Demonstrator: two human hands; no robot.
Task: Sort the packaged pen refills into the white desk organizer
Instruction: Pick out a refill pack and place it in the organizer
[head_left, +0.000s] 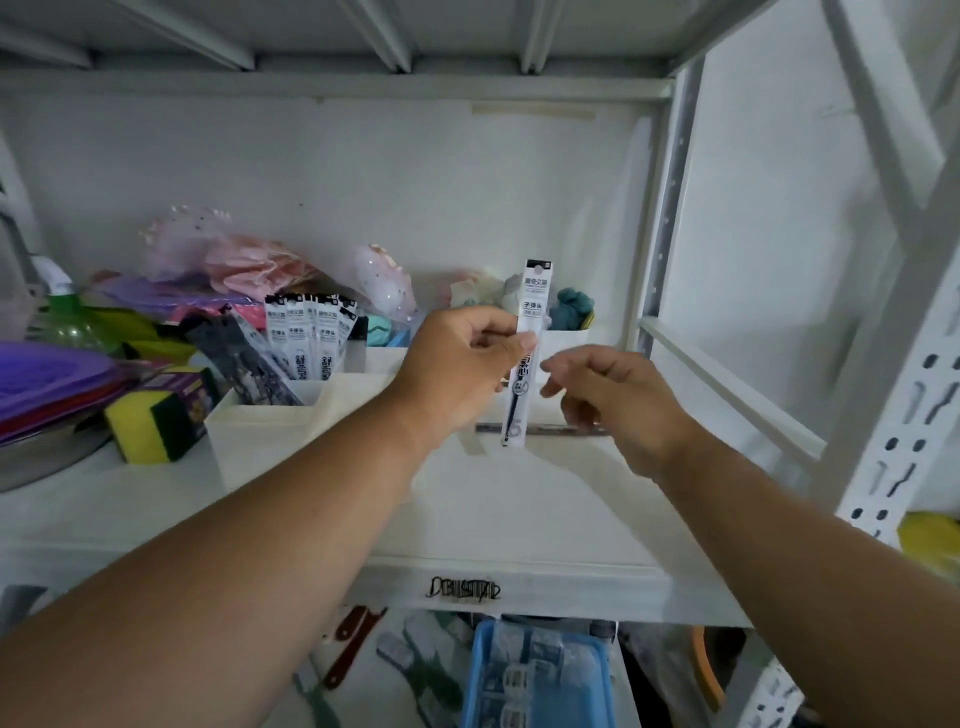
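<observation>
Head view, white metal shelf (519, 519), left to right. Purple lidded items (47, 379) at 9 o'clock, green bottle (67, 317) behind them. Yellow-green sponge (150, 421) just beside the white desk organizer (270, 431), on its 9 o'clock side. Pink gauzy bags (234, 260) piled behind, toward 11 o'clock.

Organizer's rear-left compartment holds a bunch of packaged refills (311, 332), upright, leaning slightly. A dark patterned pack (244, 364) sits tilted in the compartment at their 8 o'clock.

Left hand (457, 364) is at frame centre, grip clamped on a single packaged refill (530, 332): thumb and fingers pinch its left edge about mid-length. Pack is upright, header card at 12 o'clock, tip at 6 o'clock, held in the air in front of the organizer, right of the stored bunch and not touching it.

Right hand (613, 400) is just at 4 o'clock of the held pack, fingers loosely curled and apart, holding nothing; can't tell whether a fingertip touches the wrapper.

One more pack (566, 429) lies flat behind the held one, at its 6 o'clock end; can't tell whether on the organizer or on the shelf. Teal item (574, 306) sticks up from the organizer's rear-right compartment. Blue tray (483, 675) on the lower shelf at 6 o'clock.
</observation>
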